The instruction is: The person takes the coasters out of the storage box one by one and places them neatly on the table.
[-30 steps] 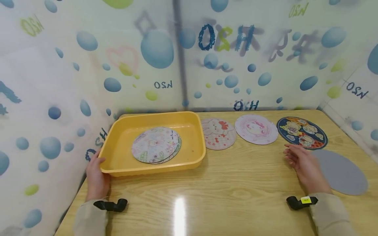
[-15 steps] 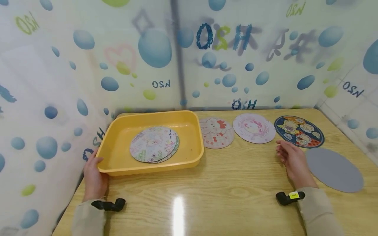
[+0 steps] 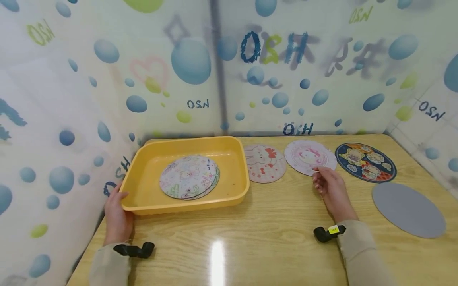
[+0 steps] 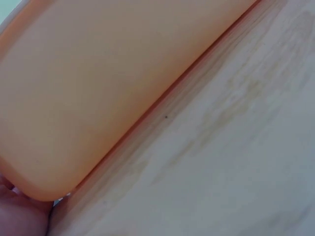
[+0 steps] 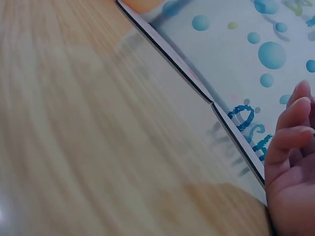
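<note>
A yellow tray (image 3: 186, 205) sits at the table's back left, with a stack of round drawn-on discs (image 3: 189, 176) lying in it. My left hand (image 3: 117, 209) grips the tray's front left corner, thumb over the rim. The left wrist view shows the tray's outer wall (image 4: 98, 88) and a bit of that hand (image 4: 19, 216). My right hand (image 3: 327, 186) lies on the table with fingers loosely bent. Its fingertips are at the front edge of the pink disc (image 3: 309, 155), and it holds nothing. The right wrist view shows its fingers (image 5: 290, 147) above the wood.
A bunny disc (image 3: 264, 163) lies just right of the tray. A dark blue cartoon disc (image 3: 365, 161) and a plain grey disc (image 3: 408, 209) lie at the right. Bubble-patterned panels (image 3: 286, 79) wall in the wooden table (image 3: 250, 238) at the back and both sides.
My right hand has slid left, from beside the dark blue disc to the front edge of the pink disc. My left hand and the tray have stayed put.
</note>
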{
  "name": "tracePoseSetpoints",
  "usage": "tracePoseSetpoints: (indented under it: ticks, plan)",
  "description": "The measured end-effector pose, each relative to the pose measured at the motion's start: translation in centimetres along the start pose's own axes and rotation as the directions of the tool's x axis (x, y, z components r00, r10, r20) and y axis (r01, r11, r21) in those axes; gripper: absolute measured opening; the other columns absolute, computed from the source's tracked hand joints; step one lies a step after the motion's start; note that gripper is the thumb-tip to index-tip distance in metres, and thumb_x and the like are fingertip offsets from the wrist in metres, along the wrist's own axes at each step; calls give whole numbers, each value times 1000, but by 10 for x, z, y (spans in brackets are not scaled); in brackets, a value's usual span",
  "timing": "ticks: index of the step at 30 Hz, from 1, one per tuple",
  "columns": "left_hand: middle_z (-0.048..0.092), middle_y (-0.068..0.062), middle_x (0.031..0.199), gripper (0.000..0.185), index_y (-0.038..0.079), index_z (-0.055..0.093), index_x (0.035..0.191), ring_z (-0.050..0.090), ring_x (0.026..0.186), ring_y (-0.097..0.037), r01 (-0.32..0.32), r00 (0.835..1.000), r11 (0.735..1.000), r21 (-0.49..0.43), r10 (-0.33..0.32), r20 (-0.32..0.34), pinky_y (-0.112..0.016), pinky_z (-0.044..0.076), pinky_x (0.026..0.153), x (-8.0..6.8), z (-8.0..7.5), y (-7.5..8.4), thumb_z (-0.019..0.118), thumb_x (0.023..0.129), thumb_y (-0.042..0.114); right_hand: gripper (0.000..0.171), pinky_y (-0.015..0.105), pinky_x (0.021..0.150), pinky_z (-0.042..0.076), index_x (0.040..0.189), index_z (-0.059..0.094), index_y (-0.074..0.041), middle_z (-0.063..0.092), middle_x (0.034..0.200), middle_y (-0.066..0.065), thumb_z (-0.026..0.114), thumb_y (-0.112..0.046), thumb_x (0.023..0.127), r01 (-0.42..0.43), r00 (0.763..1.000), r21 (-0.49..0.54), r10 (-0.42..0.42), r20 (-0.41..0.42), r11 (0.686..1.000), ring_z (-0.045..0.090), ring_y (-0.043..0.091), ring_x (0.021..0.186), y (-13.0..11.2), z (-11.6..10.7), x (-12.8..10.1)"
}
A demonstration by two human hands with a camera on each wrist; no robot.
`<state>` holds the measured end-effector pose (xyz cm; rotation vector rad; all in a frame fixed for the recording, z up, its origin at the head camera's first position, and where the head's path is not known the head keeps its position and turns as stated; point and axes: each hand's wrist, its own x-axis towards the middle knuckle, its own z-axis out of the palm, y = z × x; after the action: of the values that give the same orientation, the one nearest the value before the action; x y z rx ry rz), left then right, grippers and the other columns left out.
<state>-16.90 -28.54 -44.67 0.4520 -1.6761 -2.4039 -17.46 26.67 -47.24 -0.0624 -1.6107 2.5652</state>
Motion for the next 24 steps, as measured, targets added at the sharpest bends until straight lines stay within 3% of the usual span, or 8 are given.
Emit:
tracePoseSetpoints:
  ticks: [5,17,24]
  plan:
    - [21,5,144,46,25,31,139,26,126,-17,-6,1000,1000,25,6,-13,-29,26,101,0,1,2,32,93,17,25,17,45,39,100,59,-5,57,75,2,47,-25,92,5,1000,27,-6,30,1000,50,10,60,7,13,4]
    - [21,5,144,46,24,31,139,26,127,-17,-13,1000,1000,14,13,-7,-30,25,103,0,-1,-3,31,93,16,28,16,45,37,103,56,-5,55,75,1,47,-29,92,7,1000,-6,-7,-11,1000,47,9,59,23,51,16]
    - [22,5,143,46,24,32,138,26,127,-18,-36,999,999,22,36,7,-30,25,103,1,-3,-5,32,93,17,30,20,39,28,102,56,0,51,66,2,45,-26,93,8,999,-33,-9,-37,999,36,8,47,25,64,16]
